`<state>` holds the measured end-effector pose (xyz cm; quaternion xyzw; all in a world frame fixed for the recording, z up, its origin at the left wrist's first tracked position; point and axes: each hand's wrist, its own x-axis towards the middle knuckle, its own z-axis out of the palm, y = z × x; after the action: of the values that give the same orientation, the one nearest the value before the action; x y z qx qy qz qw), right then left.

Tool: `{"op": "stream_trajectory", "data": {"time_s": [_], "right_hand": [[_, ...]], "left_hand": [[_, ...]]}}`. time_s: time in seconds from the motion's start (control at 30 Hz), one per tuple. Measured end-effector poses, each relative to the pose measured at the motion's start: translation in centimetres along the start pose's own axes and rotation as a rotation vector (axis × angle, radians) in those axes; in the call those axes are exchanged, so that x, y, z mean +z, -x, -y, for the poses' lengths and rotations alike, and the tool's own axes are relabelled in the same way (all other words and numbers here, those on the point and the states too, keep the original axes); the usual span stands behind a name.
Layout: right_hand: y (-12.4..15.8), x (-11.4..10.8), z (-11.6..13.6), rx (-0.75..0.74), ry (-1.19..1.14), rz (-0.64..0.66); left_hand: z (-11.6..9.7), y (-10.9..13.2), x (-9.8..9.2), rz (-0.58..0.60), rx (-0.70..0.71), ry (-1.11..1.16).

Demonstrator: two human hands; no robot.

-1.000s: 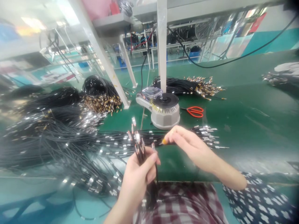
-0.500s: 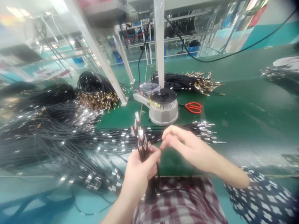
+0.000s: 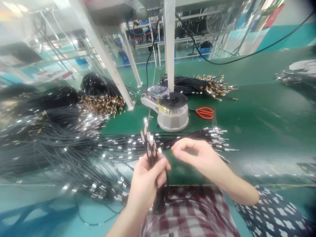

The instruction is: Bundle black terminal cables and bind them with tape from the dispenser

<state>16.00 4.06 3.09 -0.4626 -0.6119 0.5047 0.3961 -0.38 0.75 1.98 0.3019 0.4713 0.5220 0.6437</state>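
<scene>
A bundle of black cables (image 3: 148, 148) with silver connector ends stands upright in my left hand (image 3: 145, 179), its fingers wrapped round it below the ends. Just right of it, my right hand (image 3: 195, 153) is raised apart from the bundle, thumb and forefinger pinched together. A tiny yellowish bit shows at those fingertips, too small to name. Behind both hands, more black cables (image 3: 133, 144) lie across the green table, their silver ends (image 3: 218, 138) pointing right. The held cables hang down over a checked cloth (image 3: 197, 210) on my lap.
A round grey tape dispenser (image 3: 172, 117) stands beyond my hands, with red-handled scissors (image 3: 204, 112) to its right. Large heaps of black cables (image 3: 56, 98) cover the left side. Gold-ended cables (image 3: 207, 87) lie behind the dispenser. White posts (image 3: 169, 49) rise from the green table (image 3: 259, 108).
My right hand has shifted slightly and its thumb and forefinger have come together in a pinch. My left hand keeps its hold on the cables. A thin cable end now shows beside my right wrist.
</scene>
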Motion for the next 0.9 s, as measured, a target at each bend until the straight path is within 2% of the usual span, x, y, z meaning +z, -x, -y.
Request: {"op": "stream_trajectory", "data": {"time_s": [0.1, 0.5, 0.9], "right_hand": [[-0.15, 0.07, 0.18, 0.013, -0.060, 0.068], [-0.29, 0.29, 0.52, -0.019, -0.026, 0.121], [-0.36, 0.55, 0.54, -0.020, -0.004, 0.103]], "left_hand": [[0.11, 0.08, 0.02, 0.002, 0.003, -0.037], [0.58, 0.54, -0.24, 0.015, 0.038, -0.086], [0.24, 0.56, -0.08, 0.005, 0.014, -0.075]]}}
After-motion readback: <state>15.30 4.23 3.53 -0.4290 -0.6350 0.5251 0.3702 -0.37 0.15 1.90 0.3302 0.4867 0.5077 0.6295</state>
